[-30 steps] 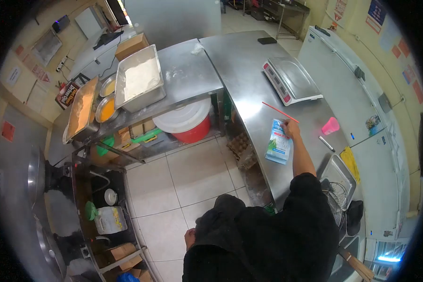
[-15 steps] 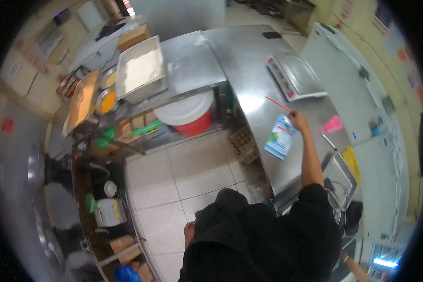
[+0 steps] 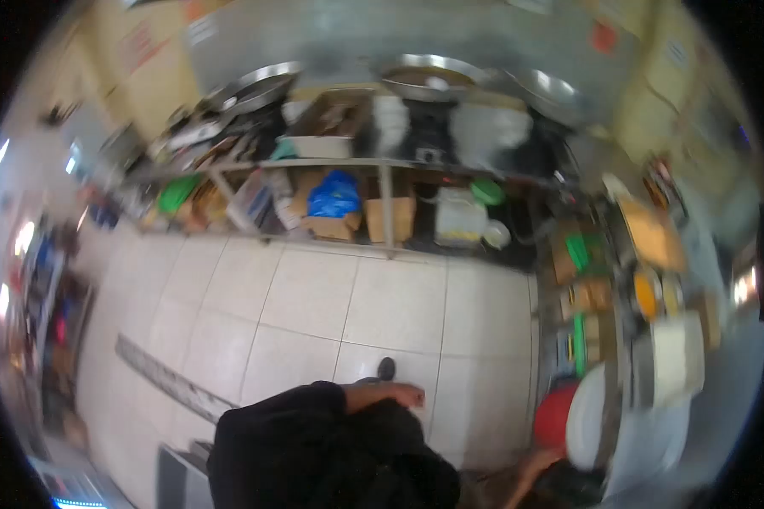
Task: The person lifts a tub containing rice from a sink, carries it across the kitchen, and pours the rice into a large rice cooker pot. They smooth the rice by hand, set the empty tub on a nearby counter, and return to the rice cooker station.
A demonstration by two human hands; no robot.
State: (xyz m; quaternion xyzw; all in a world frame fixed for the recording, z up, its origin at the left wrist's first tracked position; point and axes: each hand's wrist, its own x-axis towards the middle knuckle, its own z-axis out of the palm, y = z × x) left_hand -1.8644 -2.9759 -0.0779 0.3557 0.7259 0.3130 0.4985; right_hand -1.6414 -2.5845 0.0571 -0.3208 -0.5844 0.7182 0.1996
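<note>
My left hand (image 3: pixel 409 395) is in front of my body over the tiled floor, its fingers curled in with nothing visible in them. My right hand (image 3: pixel 545 459) is low at the right, smeared by motion. It appears near the red tub (image 3: pixel 552 417) with the white lid (image 3: pixel 587 417), but whether it touches the tub or holds anything I cannot tell.
Ahead runs a cooking counter with several wide metal pans (image 3: pixel 429 78) and shelves below holding a blue bag (image 3: pixel 334 195) and cardboard boxes. At the right, a steel counter carries a tray of white powder (image 3: pixel 677 360) and an orange-filled tray (image 3: pixel 651 235). Tiled floor (image 3: pixel 382 297) lies between.
My view has swung left, from the steel counter with the scale and blue packet to the cooking counter. My right hand has left the packet and red stick on that counter, now out of view.
</note>
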